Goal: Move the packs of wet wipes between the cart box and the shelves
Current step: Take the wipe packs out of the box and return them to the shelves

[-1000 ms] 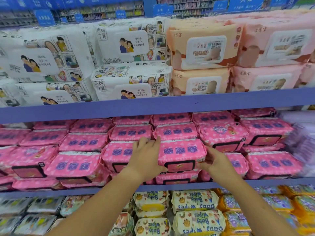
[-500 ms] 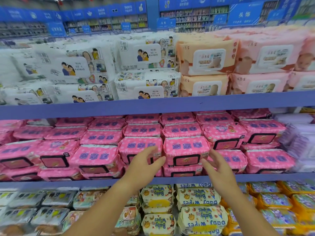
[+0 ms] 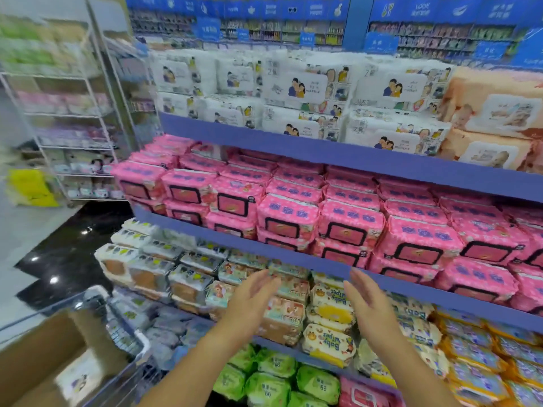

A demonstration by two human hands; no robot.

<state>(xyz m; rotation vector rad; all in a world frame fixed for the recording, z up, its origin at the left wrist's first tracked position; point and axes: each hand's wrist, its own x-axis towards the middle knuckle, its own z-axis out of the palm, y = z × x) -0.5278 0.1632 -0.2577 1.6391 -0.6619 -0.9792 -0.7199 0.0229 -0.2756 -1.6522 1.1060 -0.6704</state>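
Pink packs of wet wipes (image 3: 349,221) fill the middle blue shelf (image 3: 293,257) in stacked rows. My left hand (image 3: 249,301) and my right hand (image 3: 367,304) hover in front of the shelf edge below them, palms facing each other, fingers straight, holding nothing. A brown cardboard box (image 3: 38,356) sits in the wire cart (image 3: 123,374) at the lower left, and one white pack (image 3: 79,380) lies inside it.
White packs (image 3: 293,86) and peach packs (image 3: 496,113) fill the top shelf. Yellow "Baby Wipes" packs (image 3: 329,318) and green packs (image 3: 264,377) sit on the lower shelves. A wire rack (image 3: 73,127) stands at the left beside a dark floor strip.
Both hands let go of the pink pack on the middle shelf and drew back and down. The view swung left, bringing the cart box into sight.
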